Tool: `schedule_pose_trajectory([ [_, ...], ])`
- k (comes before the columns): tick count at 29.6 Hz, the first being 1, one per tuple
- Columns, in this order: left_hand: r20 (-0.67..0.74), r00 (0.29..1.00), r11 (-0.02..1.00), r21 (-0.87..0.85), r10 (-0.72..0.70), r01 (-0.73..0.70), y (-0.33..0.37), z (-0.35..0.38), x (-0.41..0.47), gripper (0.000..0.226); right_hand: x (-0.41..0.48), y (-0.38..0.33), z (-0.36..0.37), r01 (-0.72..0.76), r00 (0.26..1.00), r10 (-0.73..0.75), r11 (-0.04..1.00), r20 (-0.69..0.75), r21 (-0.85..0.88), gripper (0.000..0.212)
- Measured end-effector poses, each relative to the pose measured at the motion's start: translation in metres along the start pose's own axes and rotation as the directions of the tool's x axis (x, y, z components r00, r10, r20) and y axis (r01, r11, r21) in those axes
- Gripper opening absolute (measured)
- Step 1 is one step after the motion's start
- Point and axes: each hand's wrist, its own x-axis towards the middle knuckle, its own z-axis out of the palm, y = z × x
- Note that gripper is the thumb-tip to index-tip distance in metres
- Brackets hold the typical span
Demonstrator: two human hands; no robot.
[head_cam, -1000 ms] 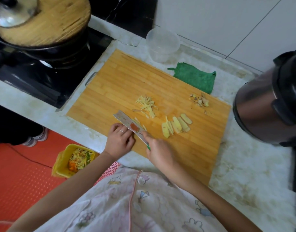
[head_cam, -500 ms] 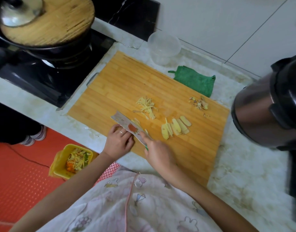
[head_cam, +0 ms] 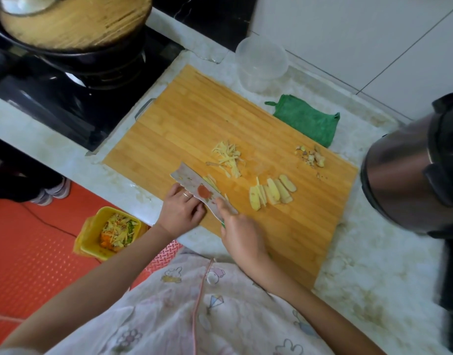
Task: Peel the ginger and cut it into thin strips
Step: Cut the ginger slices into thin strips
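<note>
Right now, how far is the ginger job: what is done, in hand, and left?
Done: peel scraps lie near the far right corner of the board, and one pile of strips is cut. In hand: the right hand grips the knife; the left hand touches its blade. Left: the slices need cutting into strips.

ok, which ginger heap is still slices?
The fanned row of slices right of the knife; the heap behind it is thin strips, the one by the green cloth scraps.
</note>
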Motion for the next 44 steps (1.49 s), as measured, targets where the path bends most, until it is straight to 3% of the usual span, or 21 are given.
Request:
schedule_pose_trajectory([
  [13, 0.042, 0.998, 0.999, -0.002, -0.042, 0.042, -0.004, 0.004, -0.003, 0.030, 0.003, 0.001, 0.001, -0.008, 0.999, 0.006, 0.998, 0.036, 0.061, 0.066],
  [22, 0.024, 1.000, 0.999, -0.050, 0.013, -0.012, -0.004, 0.002, 0.001, 0.017, 0.016, 0.002, -0.005, -0.004, 0.998, -0.003, 0.993, 0.057, 0.116, 0.063],
  [25, 0.042, 0.999, 0.999, -0.048, 0.006, -0.004, -0.004, 0.003, 0.000, 0.029, 0.022, 0.006, -0.012, -0.024, 0.999, 0.019, 0.990, 0.041, 0.141, 0.062],
  [30, -0.005, 0.999, 0.998, -0.049, 0.035, -0.035, -0.002, -0.001, 0.003, 0.014, 0.004, 0.006, -0.012, -0.011, 0.998, 0.004, 0.993, 0.063, 0.119, 0.062],
  [44, -0.018, 1.000, 1.000, 0.003, 0.020, -0.020, 0.000, -0.001, 0.004, 0.017, 0.002, 0.006, -0.010, -0.017, 0.999, 0.013, 0.996, 0.043, 0.085, 0.062],
])
